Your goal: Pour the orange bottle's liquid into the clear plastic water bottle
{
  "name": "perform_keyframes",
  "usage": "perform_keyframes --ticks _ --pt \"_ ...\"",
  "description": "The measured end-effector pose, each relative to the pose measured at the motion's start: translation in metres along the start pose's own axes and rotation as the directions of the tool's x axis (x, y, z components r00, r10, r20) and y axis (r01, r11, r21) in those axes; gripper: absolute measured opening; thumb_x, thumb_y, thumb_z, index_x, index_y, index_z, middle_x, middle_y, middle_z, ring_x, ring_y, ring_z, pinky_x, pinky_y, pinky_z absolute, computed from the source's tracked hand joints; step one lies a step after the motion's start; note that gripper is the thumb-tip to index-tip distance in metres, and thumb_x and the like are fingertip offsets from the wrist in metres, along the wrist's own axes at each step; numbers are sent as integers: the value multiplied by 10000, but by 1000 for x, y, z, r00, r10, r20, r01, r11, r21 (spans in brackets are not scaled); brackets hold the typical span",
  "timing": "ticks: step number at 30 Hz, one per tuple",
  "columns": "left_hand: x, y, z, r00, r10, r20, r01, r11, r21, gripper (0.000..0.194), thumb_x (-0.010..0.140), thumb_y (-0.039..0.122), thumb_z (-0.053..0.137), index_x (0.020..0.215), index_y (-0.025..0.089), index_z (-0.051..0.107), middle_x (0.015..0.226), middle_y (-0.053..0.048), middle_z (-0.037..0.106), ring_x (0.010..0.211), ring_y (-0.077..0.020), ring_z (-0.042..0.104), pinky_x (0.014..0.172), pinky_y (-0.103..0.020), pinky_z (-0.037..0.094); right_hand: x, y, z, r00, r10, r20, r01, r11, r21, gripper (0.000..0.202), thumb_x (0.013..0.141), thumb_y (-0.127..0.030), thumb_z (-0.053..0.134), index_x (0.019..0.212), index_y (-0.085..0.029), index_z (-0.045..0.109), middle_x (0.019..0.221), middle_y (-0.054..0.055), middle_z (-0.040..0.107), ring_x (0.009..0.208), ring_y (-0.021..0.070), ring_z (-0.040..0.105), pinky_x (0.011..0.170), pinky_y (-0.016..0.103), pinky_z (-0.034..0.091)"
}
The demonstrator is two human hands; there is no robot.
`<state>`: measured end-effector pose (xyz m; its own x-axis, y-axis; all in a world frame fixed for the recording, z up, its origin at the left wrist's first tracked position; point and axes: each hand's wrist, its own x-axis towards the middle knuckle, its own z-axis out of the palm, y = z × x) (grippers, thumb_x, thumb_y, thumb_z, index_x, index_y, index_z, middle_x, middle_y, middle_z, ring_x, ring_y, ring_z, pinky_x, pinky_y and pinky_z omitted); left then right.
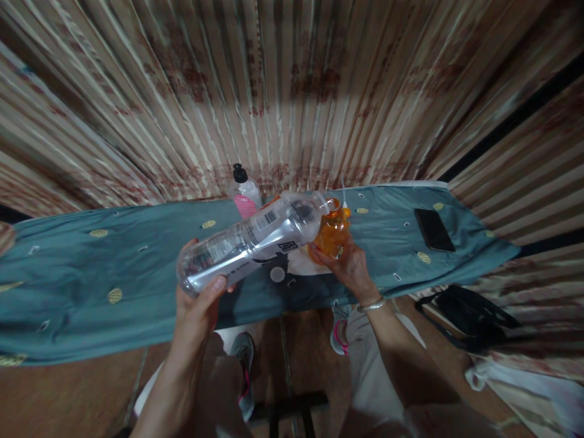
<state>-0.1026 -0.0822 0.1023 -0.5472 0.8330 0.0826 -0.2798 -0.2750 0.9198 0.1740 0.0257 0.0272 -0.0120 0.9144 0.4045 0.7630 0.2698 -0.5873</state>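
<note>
My left hand [201, 304] is wrapped round the lower end of a large clear plastic bottle [250, 243] with a silver printed label. The bottle lies tilted over the table, its neck pointing right. Its mouth meets the top of a small orange translucent bottle [332, 230]; whether liquid runs between them I cannot tell. My right hand [351, 264], with a bracelet at the wrist, grips this orange bottle from its right and near side. A white round cap [277, 274] lies below the large bottle, near the table's front edge. Something pale and flat [308, 263] shows under the orange bottle.
Behind the large bottle stands a clear bottle with a black cap and pink label [246, 198]. An orange piece with a thin white tube [345, 210] is behind the orange bottle. A black phone [434, 230] lies on the green tablecloth [150, 243]. A black bag [469, 316] is below right.
</note>
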Motion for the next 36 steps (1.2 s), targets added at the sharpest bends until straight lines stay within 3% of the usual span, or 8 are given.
perform_keyframes --ticks 3,11,17,26,36 --pt "0 0 0 1000 -1 8 1 1000 -1 789 562 333 1048 1276 312 710 1004 -14 756 641 -140 642 533 -255 546 0 0 0 1000 -10 11 10 1000 -4 768 895 -769 708 1349 -153 647 959 199 819 847 353 786 776 510 659" --pt "-1 -1 -1 1000 -13 9 13 1000 -7 794 578 328 1045 1297 313 709 1043 -28 764 677 -148 658 549 -254 542 0 2 -1 999 -34 11 34 999 -27 785 927 -761 670 1388 -127 622 921 190 802 812 350 777 745 514 650" --pt "-1 -1 1 1000 -3 -9 3 1000 -11 787 543 336 1055 1260 307 732 1194 -43 762 764 -167 690 542 -259 543 0 -1 -1 1000 -7 12 8 1000 -19 766 926 -773 657 1383 -159 620 945 174 797 835 339 768 764 497 654" --pt "-1 0 1 1000 0 -2 0 1000 16 714 573 346 1039 1224 332 746 1224 -45 756 740 -160 680 527 -272 532 0 2 -1 1000 -23 8 23 999 -28 800 912 -790 665 1389 -149 626 922 188 803 805 344 767 741 513 657" --pt "-1 3 6 1000 -25 -5 25 999 27 783 531 384 1054 1245 293 745 1216 -92 768 741 -162 668 514 -233 542 1 -4 -3 1000 -5 5 5 1000 -7 792 900 -766 705 1392 -150 624 898 165 798 791 324 764 745 494 659"
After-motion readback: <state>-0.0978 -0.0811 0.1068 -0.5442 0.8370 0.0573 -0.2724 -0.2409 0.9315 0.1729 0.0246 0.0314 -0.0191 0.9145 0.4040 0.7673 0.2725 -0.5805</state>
